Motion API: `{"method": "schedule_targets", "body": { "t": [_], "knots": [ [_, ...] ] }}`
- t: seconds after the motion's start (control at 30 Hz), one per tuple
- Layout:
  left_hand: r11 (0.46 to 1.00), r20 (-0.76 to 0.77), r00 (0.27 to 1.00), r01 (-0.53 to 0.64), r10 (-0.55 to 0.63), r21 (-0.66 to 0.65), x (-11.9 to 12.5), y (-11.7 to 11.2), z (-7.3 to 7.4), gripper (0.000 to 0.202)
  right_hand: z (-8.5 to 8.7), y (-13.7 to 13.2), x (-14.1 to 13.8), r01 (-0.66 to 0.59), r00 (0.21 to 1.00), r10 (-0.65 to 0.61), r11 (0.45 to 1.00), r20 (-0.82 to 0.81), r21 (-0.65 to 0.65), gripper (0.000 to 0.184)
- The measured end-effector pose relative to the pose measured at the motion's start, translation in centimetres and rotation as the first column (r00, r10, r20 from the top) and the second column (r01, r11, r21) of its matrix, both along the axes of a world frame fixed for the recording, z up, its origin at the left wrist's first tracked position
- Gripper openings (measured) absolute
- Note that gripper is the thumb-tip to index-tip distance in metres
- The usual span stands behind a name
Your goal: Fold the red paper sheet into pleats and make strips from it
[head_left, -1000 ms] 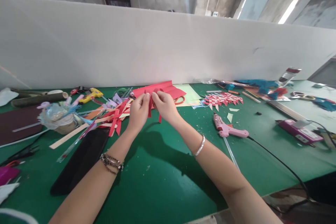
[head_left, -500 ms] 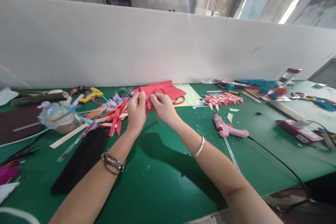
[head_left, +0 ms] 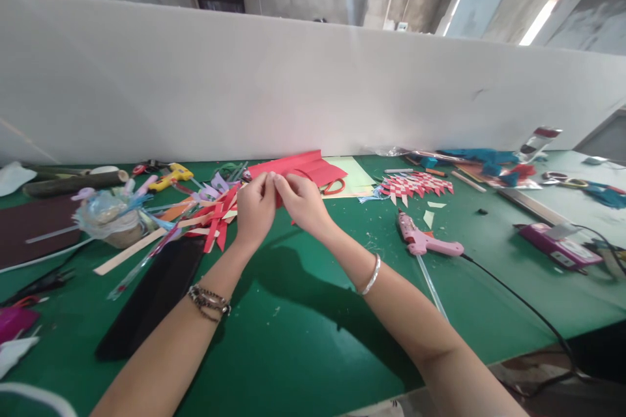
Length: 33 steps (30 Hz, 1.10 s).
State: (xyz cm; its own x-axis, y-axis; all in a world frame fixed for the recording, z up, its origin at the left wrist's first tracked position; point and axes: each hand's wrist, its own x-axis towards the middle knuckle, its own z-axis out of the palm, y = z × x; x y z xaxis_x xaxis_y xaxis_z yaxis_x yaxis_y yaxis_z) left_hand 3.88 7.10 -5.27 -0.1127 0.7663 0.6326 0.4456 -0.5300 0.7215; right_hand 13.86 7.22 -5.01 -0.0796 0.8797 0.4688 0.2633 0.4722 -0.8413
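Observation:
My left hand [head_left: 255, 210] and my right hand [head_left: 305, 203] meet above the table, thumbs side by side. Both are closed in a pinch on a small piece of red paper [head_left: 279, 200], mostly hidden by the fingers. Behind them lies a larger sheet of red paper [head_left: 308, 166], partly over pale green paper [head_left: 353, 172]. A scissors' red handle loop [head_left: 334, 187] shows just beyond my right hand. Beside my left hand is a heap of red paper strips [head_left: 215, 216].
A pink glue gun [head_left: 423, 240] with a black cord lies at right, near a red-and-white woven paper piece [head_left: 415, 186]. On the left are a black case [head_left: 155, 303], a plastic-wrapped pot [head_left: 115, 225] and a yellow glue gun [head_left: 171, 177]. A white partition [head_left: 313, 91] stands behind.
My hands have come together, the right one moving slightly left so the thumbs meet. Less of the small red paper shows between them now.

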Motion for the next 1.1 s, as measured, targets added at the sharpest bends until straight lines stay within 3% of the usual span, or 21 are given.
{"method": "schedule_targets", "body": {
  "t": [0.2, 0.37, 0.47, 0.63, 0.8, 1.1],
  "knots": [
    [0.999, 0.111, 0.994, 0.01, -0.006, -0.037, 0.07, 0.49, -0.55, 0.038, -0.33, 0.17, -0.27, -0.035, 0.999, 0.035, 0.999, -0.028, 0.001, 0.034],
    [0.98, 0.167, 0.979, 0.139, -0.114, -0.145, 0.24, 0.58, -0.4, 0.04, -0.62, 0.66, -0.28, -0.105, 0.971, 0.086, 0.992, -0.225, -0.075, 0.035],
    [0.966, 0.133, 0.977, 0.191, -0.169, -0.175, 0.29, 0.31, -0.04, 0.04, -0.48, 0.79, -0.05, -0.077, 0.962, 0.051, 0.993, -0.268, -0.086, 0.036],
    [0.988, 0.102, 0.989, 0.118, -0.108, -0.096, 0.21, -0.09, 0.18, 0.044, -0.2, 0.36, -0.03, -0.049, 0.988, 0.036, 0.995, -0.148, -0.083, 0.041],
    [0.996, 0.149, 0.987, 0.069, -0.059, -0.063, 0.2, -0.09, -0.08, 0.044, -0.18, -0.01, -0.21, -0.052, 0.998, 0.052, 0.999, -0.032, 0.007, 0.037],
    [0.983, 0.402, 0.913, 0.128, -0.065, -0.131, 0.78, 0.57, -0.5, 0.041, -0.64, 0.13, -0.72, -0.064, 0.982, 0.059, 0.998, -0.177, -0.023, 0.036]
  ]
}}
